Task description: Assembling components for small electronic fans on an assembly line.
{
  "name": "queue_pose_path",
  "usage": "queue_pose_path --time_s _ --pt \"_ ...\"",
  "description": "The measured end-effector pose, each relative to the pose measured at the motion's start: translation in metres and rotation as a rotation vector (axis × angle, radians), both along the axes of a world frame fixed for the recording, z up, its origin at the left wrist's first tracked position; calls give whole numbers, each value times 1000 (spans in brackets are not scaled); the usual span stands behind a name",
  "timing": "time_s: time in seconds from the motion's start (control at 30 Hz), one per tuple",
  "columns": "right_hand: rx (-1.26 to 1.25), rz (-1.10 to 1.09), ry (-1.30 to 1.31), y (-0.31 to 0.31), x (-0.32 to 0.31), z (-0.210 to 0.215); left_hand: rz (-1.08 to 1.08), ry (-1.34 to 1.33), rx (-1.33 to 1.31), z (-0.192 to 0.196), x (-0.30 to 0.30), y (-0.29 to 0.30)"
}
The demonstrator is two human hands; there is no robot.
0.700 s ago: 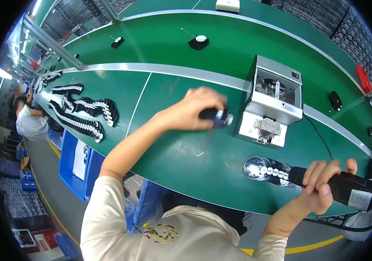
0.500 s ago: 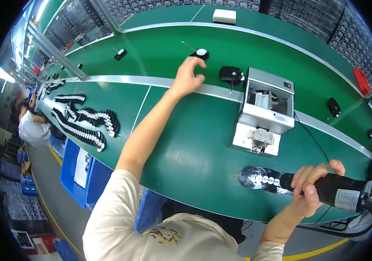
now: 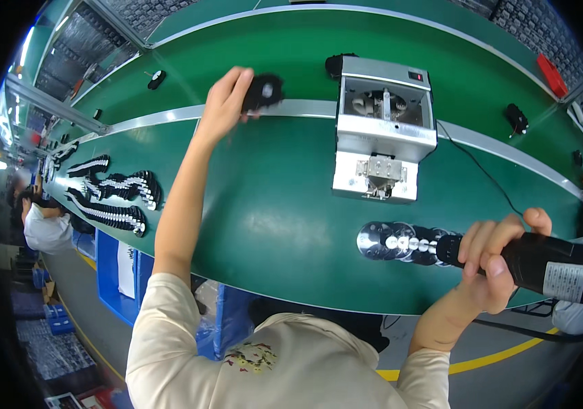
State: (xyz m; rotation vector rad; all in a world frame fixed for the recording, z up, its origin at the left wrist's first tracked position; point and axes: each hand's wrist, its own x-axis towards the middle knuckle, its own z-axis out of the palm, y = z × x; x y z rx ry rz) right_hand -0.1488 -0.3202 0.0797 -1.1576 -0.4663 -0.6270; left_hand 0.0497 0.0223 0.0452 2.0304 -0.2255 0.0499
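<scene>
My left hand (image 3: pixel 224 105) grips a black part (image 3: pixel 265 93) by the far rail (image 3: pixel 305 108); my right hand (image 3: pixel 490 267) grips a driver (image 3: pixel 535 260) over the green worktop (image 3: pixel 271 232), near right. A machine (image 3: pixel 387 133) stands beyond; a yellow line (image 3: pixel 496 358) crosses grey floor (image 3: pixel 475 390).

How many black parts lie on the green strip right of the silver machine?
2 visible: a black part nearer the silver machine, and a smaller-looking black part farther right. Others may be hidden behind the machine.

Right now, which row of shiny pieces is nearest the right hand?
The short row beside the tip of the black tool; the other rows lie farther left on the table.
</scene>
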Motion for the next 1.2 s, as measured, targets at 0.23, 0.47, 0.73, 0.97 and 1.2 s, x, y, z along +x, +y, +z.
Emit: queue_pose_path --time_s 0.23,0.47,0.73,0.97,1.2 --pt "-76 5 73 10 -5 2 -310 -324 515 -57 -119 -16" --pt "-81 51 52 5 -2 -7 -451 -314 227 -40 -137 4" --pt "-111 9 81 16 -1 -2 -669 -420 198 -53 -157 -53" --pt "-188 33 68 5 1 -5 -715 -415 114 -66 -172 -108" --pt "-198 -11 102 8 -4 -1 -747 -439 155 -63 -169 -121"
